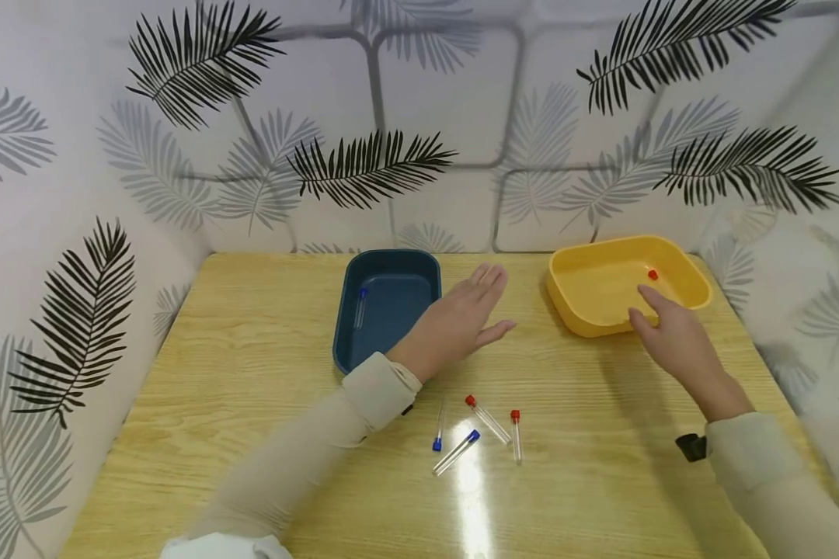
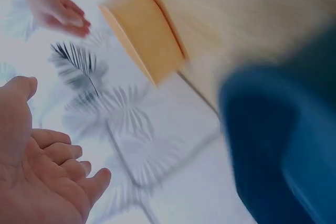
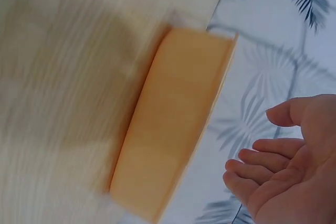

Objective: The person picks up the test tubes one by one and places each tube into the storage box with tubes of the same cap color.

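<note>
My left hand (image 1: 457,318) is over the right side of the dark blue tray (image 1: 344,326), fingers extended and thumb apart, holding nothing. Inside that tray lies a blue-capped tube (image 1: 361,309). My right hand (image 1: 678,341) hovers at the front right rim of the yellow tray (image 1: 587,328), and its palm is bare in the right wrist view. A small red cap (image 1: 652,274) shows in the yellow tray; the rest of that piece is hard to see. On the table between the hands lie two red-capped tubes (image 1: 489,423) and two blue-capped tubes (image 1: 456,454).
Both trays stand near the back edge of the wooden table (image 1: 252,341). Behind them rises a backdrop (image 1: 454,210) with a leaf pattern, which also covers the sides. A bright reflection lies on the table near the front middle.
</note>
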A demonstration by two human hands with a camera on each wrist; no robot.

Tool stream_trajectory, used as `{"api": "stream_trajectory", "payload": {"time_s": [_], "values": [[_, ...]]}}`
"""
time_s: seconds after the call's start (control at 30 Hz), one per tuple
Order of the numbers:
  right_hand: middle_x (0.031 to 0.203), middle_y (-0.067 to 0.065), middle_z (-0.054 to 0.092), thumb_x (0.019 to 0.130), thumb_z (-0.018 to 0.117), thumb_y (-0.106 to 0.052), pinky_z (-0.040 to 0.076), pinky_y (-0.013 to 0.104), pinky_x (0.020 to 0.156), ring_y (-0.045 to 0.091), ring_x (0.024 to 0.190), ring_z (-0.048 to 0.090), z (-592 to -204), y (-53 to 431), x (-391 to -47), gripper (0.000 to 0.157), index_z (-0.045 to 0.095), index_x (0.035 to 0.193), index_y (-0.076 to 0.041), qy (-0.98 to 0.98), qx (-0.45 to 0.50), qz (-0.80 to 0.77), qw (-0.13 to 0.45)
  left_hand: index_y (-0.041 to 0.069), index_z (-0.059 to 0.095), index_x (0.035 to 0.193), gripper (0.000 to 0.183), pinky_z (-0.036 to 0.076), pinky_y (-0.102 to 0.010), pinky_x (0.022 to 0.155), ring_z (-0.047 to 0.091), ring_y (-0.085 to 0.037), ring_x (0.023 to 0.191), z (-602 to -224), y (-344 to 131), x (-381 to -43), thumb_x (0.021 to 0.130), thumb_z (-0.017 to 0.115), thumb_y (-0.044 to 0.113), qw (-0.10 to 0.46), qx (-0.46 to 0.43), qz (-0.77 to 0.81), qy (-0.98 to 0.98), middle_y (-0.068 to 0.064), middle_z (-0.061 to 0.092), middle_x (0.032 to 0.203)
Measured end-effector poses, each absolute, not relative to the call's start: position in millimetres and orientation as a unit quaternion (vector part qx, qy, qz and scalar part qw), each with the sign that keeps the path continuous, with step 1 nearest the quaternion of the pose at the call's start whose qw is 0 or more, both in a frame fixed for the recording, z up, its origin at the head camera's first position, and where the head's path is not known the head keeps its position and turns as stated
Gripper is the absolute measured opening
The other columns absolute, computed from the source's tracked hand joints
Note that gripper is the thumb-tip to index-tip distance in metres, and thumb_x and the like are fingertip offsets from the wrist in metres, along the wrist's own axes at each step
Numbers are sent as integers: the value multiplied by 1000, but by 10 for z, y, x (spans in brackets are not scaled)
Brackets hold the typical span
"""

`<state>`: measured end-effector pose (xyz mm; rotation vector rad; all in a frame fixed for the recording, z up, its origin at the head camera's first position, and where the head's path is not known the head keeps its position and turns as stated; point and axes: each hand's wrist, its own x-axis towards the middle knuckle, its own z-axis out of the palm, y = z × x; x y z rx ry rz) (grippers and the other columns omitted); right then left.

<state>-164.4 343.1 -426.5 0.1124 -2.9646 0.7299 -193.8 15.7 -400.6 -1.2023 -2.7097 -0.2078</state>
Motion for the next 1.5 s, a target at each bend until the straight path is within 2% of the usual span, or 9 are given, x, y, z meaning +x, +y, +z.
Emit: {"api": "stream_trajectory", "payload": {"time_s": [0.1,0.17,0.2,0.27,0.63,1.07,1.23,1.33,1.5], "values": [[101,31,55,93,34,-41,40,52,63,41,72,53,-4247,3704,-1760,63,24,137,3,-975,20,222,27,3,10,142,70,13,-30,105,2,-19,133,-4045,387,-1882,92,21,52,59,-417,-57,-905,-10,8,146],[119,35,43,93,31,-42,36,59,76,50,93,46,-4242,3867,-1827,66,22,137,5,-977,5,213,13,4,7,142,71,10,-30,105,-2,-19,133,-4098,547,-1866,92,18,53,46,-425,-42,-903,-10,5,147],[125,37,35,93,30,-42,31,61,81,52,101,40,-4242,3939,-1862,66,21,137,7,-978,0,207,8,4,6,142,72,10,-29,105,-3,-18,133,-4135,623,-1865,91,16,54,40,-427,-34,-903,-9,4,147],[124,38,34,93,30,-42,28,62,84,54,103,37,-4246,4054,-1928,67,21,135,9,-981,-14,191,2,5,6,142,72,13,-29,105,-2,-18,133,-4220,760,-1872,90,15,55,35,-430,-17,-902,-9,3,147],[122,42,31,92,30,-39,27,62,86,56,101,34,-4343,4310,-2119,69,20,131,17,-985,-38,168,-33,6,14,142,70,23,-31,102,9,-21,133,-4571,1227,-1979,91,20,53,63,-436,59,-896,-9,12,147],[120,43,31,92,29,-39,29,62,84,56,101,35,-4408,4301,-2192,70,21,128,21,-986,-40,150,-53,8,12,142,68,26,-35,102,9,-20,133,-4767,1542,-2050,91,18,53,62,-423,108,-898,-6,12,147],[97,35,48,92,34,-31,38,53,63,45,76,47,-4417,4276,-2223,54,39,114,18,-988,-44,142,-40,8,17,141,65,27,-35,101,14,-20,132,-4773,1530,-2049,93,22,50,79,-430,104,-893,-6,18,145],[77,25,47,91,36,-26,36,42,53,34,62,44,-4431,4265,-2242,42,43,97,15,-989,-46,139,-32,7,20,141,64,28,-34,101,18,-21,132,-4768,1521,-2043,93,24,49,95,-436,107,-888,-6,22,144],[70,21,46,89,37,-22,35,40,50,32,58,43,-4433,4235,-2264,34,45,85,12,-990,-48,132,-24,6,21,140,63,28,-33,101,19,-21,131,-4763,1510,-2006,93,26,48,103,-437,110,-887,-7,24,144]]}}
